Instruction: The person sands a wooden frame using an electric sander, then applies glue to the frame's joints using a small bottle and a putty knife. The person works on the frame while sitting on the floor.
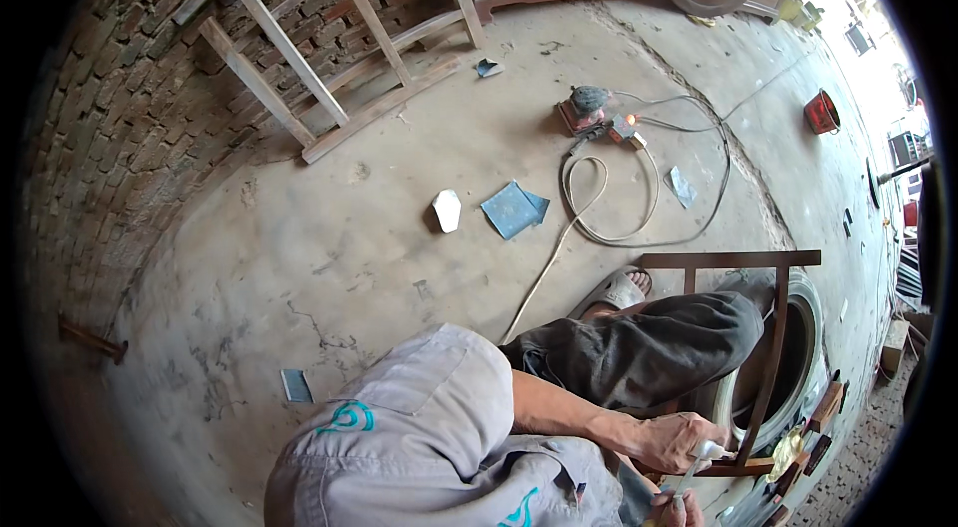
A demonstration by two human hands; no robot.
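My left hand (pixel 684 442) is closed around a small bottle with a white nozzle (pixel 711 450), its tip close to the lower bar of a dark brown wooden frame (pixel 766 367). Just below it, my right hand (pixel 677 511) pinches a thin, pale strip (pixel 690 475); the picture's lower edge cuts off part of this hand. The frame leans over a grey tyre-like ring (pixel 810 347), beside my leg in dark trousers. My sandalled foot (pixel 621 289) is on the floor near the frame's far bar.
A sander (pixel 587 110) with coiled cables lies ahead on the concrete floor. Blue sandpaper sheets (pixel 512 210) and a white piece (pixel 447 211) lie nearer. A pale wooden frame (pixel 344 48) leans on the brick wall. Wood pieces (pixel 826 407) lie at right; a red bucket (pixel 822 113) stands beyond.
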